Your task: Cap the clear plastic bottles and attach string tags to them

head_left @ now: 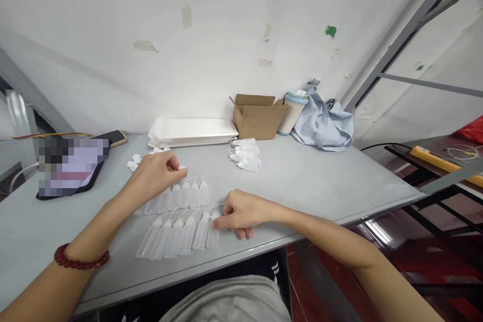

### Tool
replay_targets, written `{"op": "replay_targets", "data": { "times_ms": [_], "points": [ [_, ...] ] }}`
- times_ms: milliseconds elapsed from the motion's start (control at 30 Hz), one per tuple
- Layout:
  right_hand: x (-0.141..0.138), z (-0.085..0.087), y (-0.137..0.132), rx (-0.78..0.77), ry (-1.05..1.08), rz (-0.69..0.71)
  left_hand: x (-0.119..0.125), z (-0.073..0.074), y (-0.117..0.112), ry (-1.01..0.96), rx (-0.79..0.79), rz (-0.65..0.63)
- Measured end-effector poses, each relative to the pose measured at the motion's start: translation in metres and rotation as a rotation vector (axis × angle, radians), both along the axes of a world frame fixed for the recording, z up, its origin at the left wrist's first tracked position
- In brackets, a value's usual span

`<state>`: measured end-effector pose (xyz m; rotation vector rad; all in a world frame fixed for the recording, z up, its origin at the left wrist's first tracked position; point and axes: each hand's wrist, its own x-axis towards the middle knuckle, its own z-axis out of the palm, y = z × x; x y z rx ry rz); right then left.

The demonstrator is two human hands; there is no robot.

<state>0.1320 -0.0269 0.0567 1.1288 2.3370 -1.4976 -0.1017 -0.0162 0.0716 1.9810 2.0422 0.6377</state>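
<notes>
Two rows of small clear plastic squeeze bottles lie on the grey table point(309, 181): a near row point(177, 235) and a far row point(181, 195). My left hand point(156, 173), a red bead bracelet on its wrist, hovers over the far row with fingers pinched on a small white cap. My right hand point(239, 211) rests curled at the right end of the near row, its fingertips pressing on the last bottle point(213, 231). Loose white caps point(134, 162) lie just left of my left hand.
A pile of more bottles point(245, 155) lies further back. Against the wall stand a stack of white bags point(192, 132), an open cardboard box point(258, 115), a cup point(292, 110) and a blue cloth point(324, 123). A phone point(111, 137) lies at left. A metal rack stands to the right.
</notes>
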Motion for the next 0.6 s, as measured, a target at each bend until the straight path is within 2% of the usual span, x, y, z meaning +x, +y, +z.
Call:
{"op": "replay_targets", "data": {
  "times_ms": [167, 367, 600],
  "points": [
    [0.0, 0.0, -0.001, 0.005, -0.013, -0.007, 0.003, -0.004, -0.002, -0.042, 0.031, -0.017],
    [-0.006, 0.002, -0.011, 0.083, -0.031, -0.063, 0.005, -0.01, 0.0, -0.1, 0.029, -0.056],
    [-0.01, 0.004, -0.01, 0.126, -0.039, -0.056, 0.008, -0.012, 0.003, -0.128, -0.009, -0.048]
  ]
}}
